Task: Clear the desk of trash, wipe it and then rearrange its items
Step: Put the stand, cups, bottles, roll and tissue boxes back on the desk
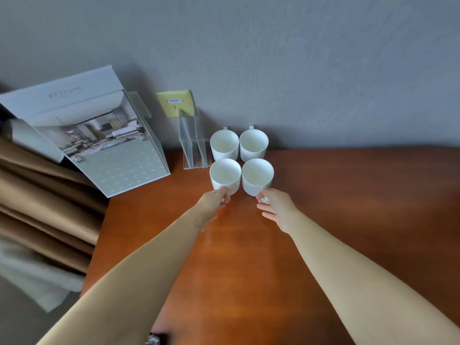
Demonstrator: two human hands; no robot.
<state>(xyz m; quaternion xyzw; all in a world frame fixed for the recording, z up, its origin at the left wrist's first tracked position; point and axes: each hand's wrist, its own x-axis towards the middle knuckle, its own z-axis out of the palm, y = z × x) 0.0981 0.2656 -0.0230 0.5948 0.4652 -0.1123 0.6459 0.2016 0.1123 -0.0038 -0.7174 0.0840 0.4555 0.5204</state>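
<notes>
Several white cups stand in a tight square at the back of the wooden desk (348, 195), near the wall. My left hand (214, 202) pinches the handle of the front left cup (225, 175). My right hand (273, 205) pinches the handle of the front right cup (257, 176). Behind them stand the back left cup (224, 144) and the back right cup (254, 144), their handles turned to the wall. All the cups look empty.
A clear acrylic holder (193, 145) stands just left of the cups. A large calendar stand (99, 135) leans at the desk's back left corner. Brown curtains (44, 207) hang past the left edge. A yellow wall plate (176, 102) sits behind the holder.
</notes>
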